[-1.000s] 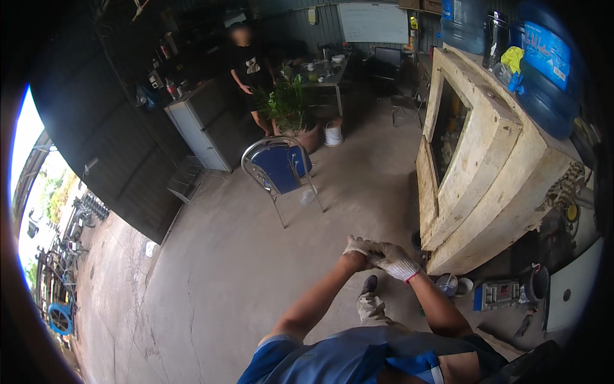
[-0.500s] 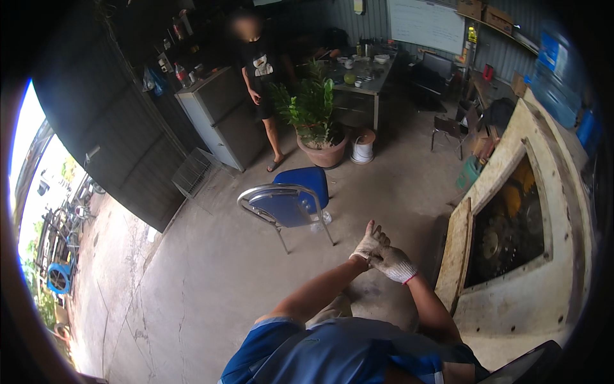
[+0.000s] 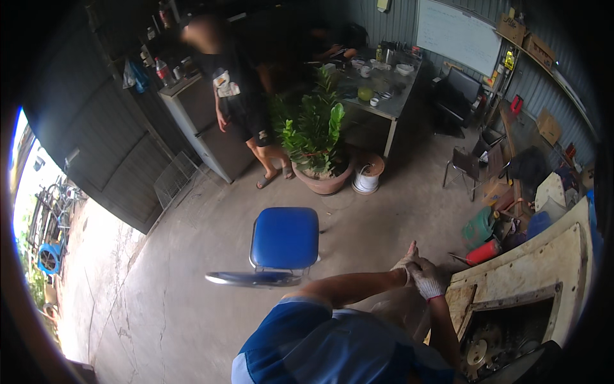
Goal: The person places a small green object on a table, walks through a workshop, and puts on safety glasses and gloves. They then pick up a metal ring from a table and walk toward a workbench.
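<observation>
My left hand (image 3: pixel 404 264), in an off-white knit work glove, is held out ahead of my body at the right of centre. One bare-looking fingertip points up from it; its other fingers are partly hidden by my right hand (image 3: pixel 428 279). That hand wears a similar knit glove with a red edge at the wrist. Its fingers are closed over the glove on my left hand. Both hands are close to the large cream-coloured machine housing (image 3: pixel 511 269), apart from it as far as I can see.
A blue chair (image 3: pixel 285 237) with a metal frame stands left of my arms. Beyond are a potted plant (image 3: pixel 320 168), a white bucket-like spool (image 3: pixel 367 178) and a table (image 3: pixel 384 102). A person (image 3: pixel 233 96) walks by the fridge (image 3: pixel 198 137). A red cylinder (image 3: pixel 483 252) lies near the housing.
My view has turned and I have come nearer the chair, which now shows its seat from above. The person by the fridge has taken a step. My hands stay clasped together.
</observation>
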The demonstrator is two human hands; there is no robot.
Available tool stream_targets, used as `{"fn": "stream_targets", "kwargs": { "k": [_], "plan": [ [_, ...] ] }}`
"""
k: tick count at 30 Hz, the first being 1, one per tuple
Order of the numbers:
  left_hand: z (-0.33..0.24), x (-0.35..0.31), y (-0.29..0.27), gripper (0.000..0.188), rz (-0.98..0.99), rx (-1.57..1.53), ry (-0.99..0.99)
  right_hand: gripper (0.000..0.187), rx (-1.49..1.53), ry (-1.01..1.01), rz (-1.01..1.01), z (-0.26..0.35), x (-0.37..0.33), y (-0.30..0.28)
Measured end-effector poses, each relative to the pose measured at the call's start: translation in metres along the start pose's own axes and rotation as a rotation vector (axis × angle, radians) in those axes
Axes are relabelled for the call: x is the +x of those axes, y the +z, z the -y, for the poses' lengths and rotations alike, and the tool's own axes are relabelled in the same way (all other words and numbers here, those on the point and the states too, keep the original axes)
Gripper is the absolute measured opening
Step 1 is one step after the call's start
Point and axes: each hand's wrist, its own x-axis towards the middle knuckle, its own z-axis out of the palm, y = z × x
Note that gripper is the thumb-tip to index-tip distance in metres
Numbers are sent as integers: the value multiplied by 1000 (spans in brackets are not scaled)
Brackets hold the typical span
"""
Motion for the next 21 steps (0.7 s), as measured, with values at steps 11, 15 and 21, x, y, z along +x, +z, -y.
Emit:
{"fn": "stream_targets", "kwargs": {
  "k": [11, 15, 21],
  "plan": [
    [193, 224, -53, 36, 321, -211, -133, 30, -200, -232, -164, -85, 214, -145],
    [255, 309, -102, 41, 285, -296, -303, 33, -225, -18, -151, -84, 300, -219],
    [342, 425, -92, 51, 370, -376, -323, 30, -161, -184, -117, -102, 421, -292]
  ]
}}
